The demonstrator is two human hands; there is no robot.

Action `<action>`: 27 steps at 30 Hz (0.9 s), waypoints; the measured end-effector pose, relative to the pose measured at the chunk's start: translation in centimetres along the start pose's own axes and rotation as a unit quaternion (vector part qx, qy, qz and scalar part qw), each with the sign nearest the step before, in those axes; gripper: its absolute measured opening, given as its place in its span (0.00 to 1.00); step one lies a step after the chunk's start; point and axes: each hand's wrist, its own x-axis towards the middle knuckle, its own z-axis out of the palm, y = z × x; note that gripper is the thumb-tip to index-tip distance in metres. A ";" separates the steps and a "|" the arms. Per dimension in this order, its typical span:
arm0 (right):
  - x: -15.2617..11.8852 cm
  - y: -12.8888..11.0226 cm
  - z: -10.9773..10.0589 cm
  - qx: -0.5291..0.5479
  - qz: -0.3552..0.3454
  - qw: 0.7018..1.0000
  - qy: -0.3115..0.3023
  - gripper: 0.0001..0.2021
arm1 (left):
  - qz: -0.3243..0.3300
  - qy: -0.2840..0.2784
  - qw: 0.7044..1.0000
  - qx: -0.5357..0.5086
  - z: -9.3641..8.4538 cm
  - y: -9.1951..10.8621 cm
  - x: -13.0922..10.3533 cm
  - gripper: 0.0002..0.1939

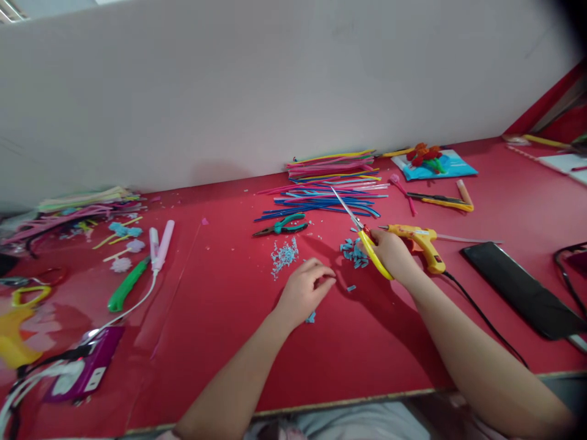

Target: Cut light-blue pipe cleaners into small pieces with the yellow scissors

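My right hand [389,253] holds yellow-handled scissors [375,253], blades pointing up and left toward the coloured stems. Just under the scissors lies a pile of blue cut pieces [355,253]. My left hand [306,290] hovers or rests near the middle of the red table, thumb and index finger brought close together; whatever may be between them is too small to make out. One small blue piece [351,288] lies between my hands, and a few more [310,317] are beside my left wrist. Fine blue scraps [284,255] form a heap beyond my left hand.
Teal-handled pliers [287,226] lie before a bundle of coloured stems [330,168]. Right are a yellow glue gun [424,241] with a cord and a black phone [523,290]. Left are a pink hair straightener [162,247], a green-handled tool [128,286] and a purple power strip [96,366].
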 end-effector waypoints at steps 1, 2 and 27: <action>-0.1 -0.1 0.2 0.027 -0.004 1.000 -0.005 0.10 | 0.020 -0.016 0.999 0.023 0.4 0.2 0.0 0.09; -0.2 -0.2 0.4 0.054 -0.009 0.998 -0.012 0.10 | 0.042 -0.026 0.997 0.051 0.8 0.3 -0.1 0.10; -3.4 -3.3 2.1 0.320 -0.066 0.926 -0.188 0.11 | -0.127 0.090 0.945 -0.289 1.1 -0.6 0.8 0.07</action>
